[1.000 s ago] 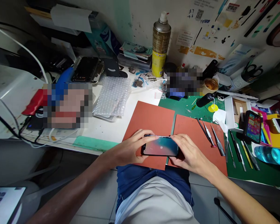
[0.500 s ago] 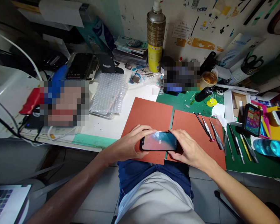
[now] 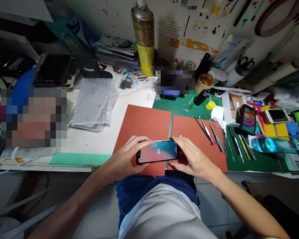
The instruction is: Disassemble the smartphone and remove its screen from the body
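Note:
A smartphone (image 3: 159, 152) with a lit pink-to-teal screen is held sideways above the orange-brown mats, near the desk's front edge. My left hand (image 3: 132, 153) closes around its left end, fingers along the far edge and thumb along the near one. At the other end, my right hand (image 3: 189, 156) pinches loosely around the corner. Its fingertips touch the far edge, while the thumb sits just below the near edge. The phone's back is hidden. Under it lie the left mat (image 3: 147, 119) and the right mat (image 3: 186, 127).
Tweezers and screwdrivers (image 3: 206, 131) lie on the right mat, with more pen-like tools (image 3: 239, 146) beside it. Farther right are another lit phone (image 3: 248, 119) and a blue bottle (image 3: 279, 144). Bubble wrap (image 3: 93, 101) lies left; a spray can (image 3: 146, 43) stands behind.
The view has turned right, so the scene shifts left. The phone tilts slightly, its right end higher. My right thumb has come a little away from the phone's near edge.

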The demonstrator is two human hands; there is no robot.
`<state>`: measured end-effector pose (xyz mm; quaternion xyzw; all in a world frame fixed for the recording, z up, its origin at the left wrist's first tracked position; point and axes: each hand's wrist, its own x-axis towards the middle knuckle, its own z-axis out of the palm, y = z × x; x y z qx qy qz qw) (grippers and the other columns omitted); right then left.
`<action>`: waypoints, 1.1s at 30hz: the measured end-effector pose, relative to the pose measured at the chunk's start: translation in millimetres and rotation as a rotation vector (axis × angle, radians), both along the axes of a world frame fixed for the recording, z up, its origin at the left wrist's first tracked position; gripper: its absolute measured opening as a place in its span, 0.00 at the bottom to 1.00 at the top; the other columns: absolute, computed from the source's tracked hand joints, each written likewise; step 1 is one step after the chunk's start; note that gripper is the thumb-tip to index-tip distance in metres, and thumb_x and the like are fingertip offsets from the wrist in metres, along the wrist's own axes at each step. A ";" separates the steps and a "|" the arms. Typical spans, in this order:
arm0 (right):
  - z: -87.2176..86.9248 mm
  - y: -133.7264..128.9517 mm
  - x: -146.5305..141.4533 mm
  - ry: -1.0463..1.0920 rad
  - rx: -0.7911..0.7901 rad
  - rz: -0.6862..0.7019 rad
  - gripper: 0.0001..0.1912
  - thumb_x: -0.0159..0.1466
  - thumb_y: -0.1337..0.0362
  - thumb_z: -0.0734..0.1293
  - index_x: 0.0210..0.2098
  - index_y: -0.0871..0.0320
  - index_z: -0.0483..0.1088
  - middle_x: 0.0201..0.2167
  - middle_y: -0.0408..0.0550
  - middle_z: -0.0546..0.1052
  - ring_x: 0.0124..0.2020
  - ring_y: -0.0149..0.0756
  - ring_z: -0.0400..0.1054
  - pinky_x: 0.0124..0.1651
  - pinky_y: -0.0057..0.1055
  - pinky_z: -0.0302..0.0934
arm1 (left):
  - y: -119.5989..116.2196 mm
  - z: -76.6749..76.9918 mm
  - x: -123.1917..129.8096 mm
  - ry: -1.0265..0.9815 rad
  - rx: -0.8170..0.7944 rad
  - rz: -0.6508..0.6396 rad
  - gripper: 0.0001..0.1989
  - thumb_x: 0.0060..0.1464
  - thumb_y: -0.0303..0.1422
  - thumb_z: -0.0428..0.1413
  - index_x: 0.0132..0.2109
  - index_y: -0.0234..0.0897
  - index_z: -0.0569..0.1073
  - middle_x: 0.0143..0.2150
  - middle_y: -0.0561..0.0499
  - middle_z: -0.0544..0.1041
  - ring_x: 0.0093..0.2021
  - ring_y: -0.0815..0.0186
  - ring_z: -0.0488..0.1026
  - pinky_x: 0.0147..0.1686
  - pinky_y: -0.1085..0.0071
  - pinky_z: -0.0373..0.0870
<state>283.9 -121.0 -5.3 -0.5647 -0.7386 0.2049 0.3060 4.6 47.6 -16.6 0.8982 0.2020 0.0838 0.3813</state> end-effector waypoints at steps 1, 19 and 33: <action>0.6 -5.2 0.8 0.016 0.018 -0.036 0.47 0.72 0.62 0.72 0.81 0.52 0.45 0.70 0.62 0.70 0.72 0.56 0.66 0.73 0.64 0.64 | -0.2 -0.4 0.1 -0.002 0.009 0.002 0.36 0.59 0.26 0.60 0.72 0.51 0.63 0.68 0.46 0.71 0.67 0.53 0.70 0.65 0.54 0.74; -17.0 -29.5 -2.1 0.836 -0.053 -0.685 0.19 0.76 0.55 0.68 0.63 0.52 0.66 0.59 0.61 0.81 0.60 0.51 0.79 0.63 0.58 0.76 | 2.8 -11.6 -2.7 -0.048 0.127 -0.025 0.35 0.58 0.29 0.61 0.71 0.52 0.64 0.66 0.46 0.72 0.63 0.53 0.72 0.59 0.57 0.76; -6.1 -35.5 30.9 0.650 0.186 -0.827 0.19 0.77 0.56 0.66 0.65 0.52 0.68 0.60 0.60 0.80 0.58 0.50 0.80 0.60 0.54 0.78 | 8.2 -18.1 -4.3 -0.120 0.249 -0.010 0.29 0.61 0.34 0.58 0.68 0.54 0.68 0.63 0.48 0.76 0.59 0.55 0.78 0.53 0.63 0.82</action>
